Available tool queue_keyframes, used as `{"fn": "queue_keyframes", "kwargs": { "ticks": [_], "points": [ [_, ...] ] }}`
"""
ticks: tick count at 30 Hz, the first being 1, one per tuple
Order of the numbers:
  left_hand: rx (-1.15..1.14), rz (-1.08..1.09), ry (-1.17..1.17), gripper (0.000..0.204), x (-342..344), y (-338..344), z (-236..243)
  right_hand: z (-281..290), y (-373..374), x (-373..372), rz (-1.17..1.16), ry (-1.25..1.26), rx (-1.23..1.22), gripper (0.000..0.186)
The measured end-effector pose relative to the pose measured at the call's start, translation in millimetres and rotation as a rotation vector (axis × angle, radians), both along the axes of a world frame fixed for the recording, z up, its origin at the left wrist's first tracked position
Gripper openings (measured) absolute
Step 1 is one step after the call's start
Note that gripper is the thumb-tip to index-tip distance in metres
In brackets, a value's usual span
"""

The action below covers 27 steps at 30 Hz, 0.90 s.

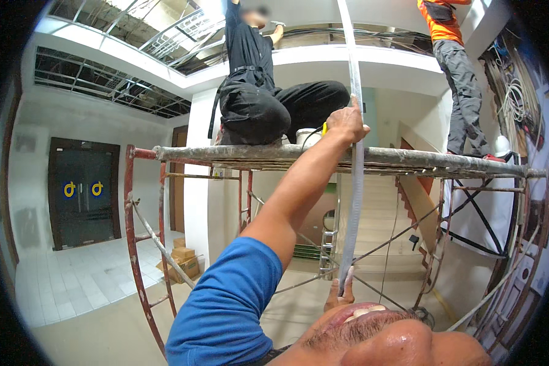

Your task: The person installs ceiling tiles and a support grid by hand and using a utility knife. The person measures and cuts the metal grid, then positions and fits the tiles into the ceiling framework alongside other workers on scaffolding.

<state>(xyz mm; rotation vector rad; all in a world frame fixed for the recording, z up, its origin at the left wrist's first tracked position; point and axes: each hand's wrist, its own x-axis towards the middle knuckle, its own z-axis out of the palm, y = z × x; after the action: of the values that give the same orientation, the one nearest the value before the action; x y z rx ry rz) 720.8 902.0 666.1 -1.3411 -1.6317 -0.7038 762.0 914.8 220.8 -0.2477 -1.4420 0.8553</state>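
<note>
The metal strip (356,183) is gripped in both hands: its lower end is closed in the fingers of the right hand (339,295), with the thumb laid up along it, while higher up it is held by the left hand (346,125), one finger pointed upward. Beside that hand a small yellow thing (324,128) is seen; whether it is gripped cannot be told. The strip is stood nearly upright in front of the edge of the scaffold (409,158), its top cut off by the view. The work is judged to be part-way: the strip has been raised past the platform, but no fastening is seen, so support by hand seems needed. The way is narrowed by the platform edge, a seated person in black (250,55) and a bucket (310,136). Farther along, a person in orange (460,73) is stood on the platform. Below and behind, a ladder (327,247), stairs (375,226) and boxes (184,263) are seen, with cables (512,104) hung at far right.
</note>
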Motion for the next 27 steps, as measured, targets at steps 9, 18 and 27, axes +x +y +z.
{"fn": "queue_keyframes", "kwargs": {
  "ticks": [9,18,27],
  "points": [
    [0.010,0.035,-0.027,0.102,-1.9,0.3,2.6,-1.3,1.7,-1.9,-0.139,0.037,0.081,0.062],
    [0.037,-0.011,0.006,0.089,-7.9,5.7,3.0,-3.8,-0.7,-3.0,-0.159,0.009,0.056,0.062],
    [0.013,-0.015,0.002,0.090,-22.4,-8.6,2.1,-0.1,-9.9,-5.9,-0.212,-0.023,0.132,0.061]
  ]
}}
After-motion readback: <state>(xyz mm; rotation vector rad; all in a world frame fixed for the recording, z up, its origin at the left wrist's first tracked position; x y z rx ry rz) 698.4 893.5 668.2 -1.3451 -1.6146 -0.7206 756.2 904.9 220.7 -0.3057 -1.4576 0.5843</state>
